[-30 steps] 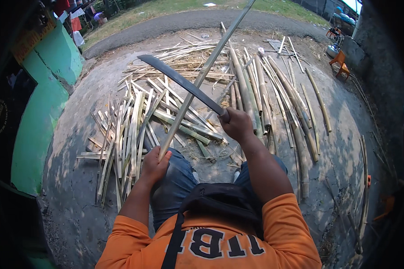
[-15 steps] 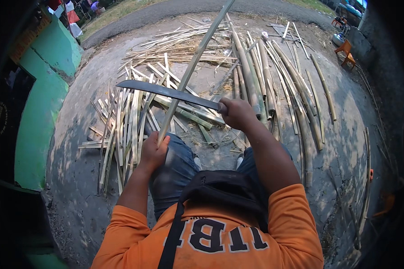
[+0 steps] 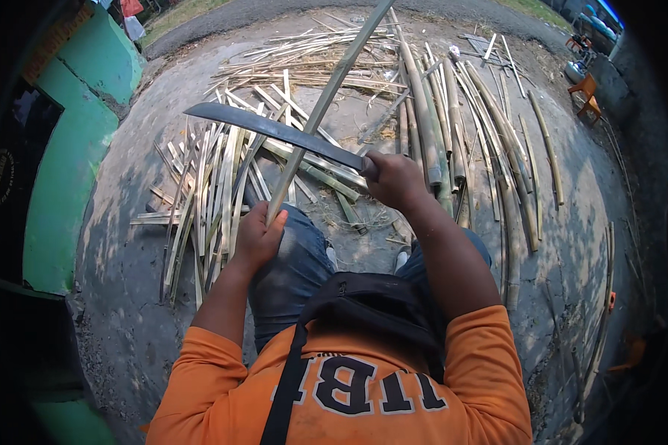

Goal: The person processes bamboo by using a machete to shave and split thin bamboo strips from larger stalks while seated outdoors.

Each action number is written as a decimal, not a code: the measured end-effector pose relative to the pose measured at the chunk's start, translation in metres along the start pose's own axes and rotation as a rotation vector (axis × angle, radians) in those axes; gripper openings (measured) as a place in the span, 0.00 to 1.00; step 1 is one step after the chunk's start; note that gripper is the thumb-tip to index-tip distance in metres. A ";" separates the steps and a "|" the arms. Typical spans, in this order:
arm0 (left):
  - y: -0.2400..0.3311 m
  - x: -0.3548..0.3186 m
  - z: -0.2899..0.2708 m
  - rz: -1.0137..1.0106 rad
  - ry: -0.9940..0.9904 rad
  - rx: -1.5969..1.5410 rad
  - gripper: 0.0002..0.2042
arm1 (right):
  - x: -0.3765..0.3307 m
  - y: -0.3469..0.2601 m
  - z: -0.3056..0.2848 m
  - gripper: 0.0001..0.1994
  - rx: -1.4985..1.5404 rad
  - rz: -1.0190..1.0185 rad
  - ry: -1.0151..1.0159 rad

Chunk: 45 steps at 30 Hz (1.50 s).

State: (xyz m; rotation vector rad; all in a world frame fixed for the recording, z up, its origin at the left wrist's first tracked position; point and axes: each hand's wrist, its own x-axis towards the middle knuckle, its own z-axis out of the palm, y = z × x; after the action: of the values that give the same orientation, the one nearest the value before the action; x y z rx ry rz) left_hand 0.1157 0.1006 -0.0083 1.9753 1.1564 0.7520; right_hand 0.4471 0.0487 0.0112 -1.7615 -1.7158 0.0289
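Left hand (image 3: 256, 239) closed around the bamboo pole's (image 3: 326, 100) lower end; right hand (image 3: 395, 180) closed on the machete (image 3: 274, 132) handle — blade lies across the pole, above split bamboo strips (image 3: 208, 189).

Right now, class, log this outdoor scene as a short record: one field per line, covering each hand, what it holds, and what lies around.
Left hand: left hand grips the near end of a long bamboo strip, which slants up and away.
Right hand: right hand holds the handle of a machete.
Blade: lies across the strip, pointing to the person's left.
Ground: split bamboo slats piled at left, whole bamboo poles at right, on concrete ground.
Clothing: orange shirt, black bag at the chest.
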 end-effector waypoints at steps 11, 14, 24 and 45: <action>0.027 -0.001 -0.002 0.018 -0.076 0.108 0.11 | 0.004 0.001 0.017 0.05 -0.096 -0.300 -0.027; 0.024 -0.003 -0.002 0.043 -0.065 0.113 0.11 | 0.005 0.004 0.016 0.06 -0.171 -0.301 -0.023; 0.019 -0.005 -0.004 0.045 -0.036 0.159 0.12 | -0.009 -0.007 0.020 0.07 -0.104 -0.235 -0.004; 0.018 -0.004 -0.007 0.022 -0.046 0.141 0.13 | 0.002 0.008 0.004 0.05 -0.090 -0.107 -0.010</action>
State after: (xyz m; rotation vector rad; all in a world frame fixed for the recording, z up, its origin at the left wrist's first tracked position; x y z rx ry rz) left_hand 0.1173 0.0923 0.0099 2.1135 1.1910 0.6478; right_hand 0.4520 0.0527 0.0050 -1.7332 -1.8422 -0.0884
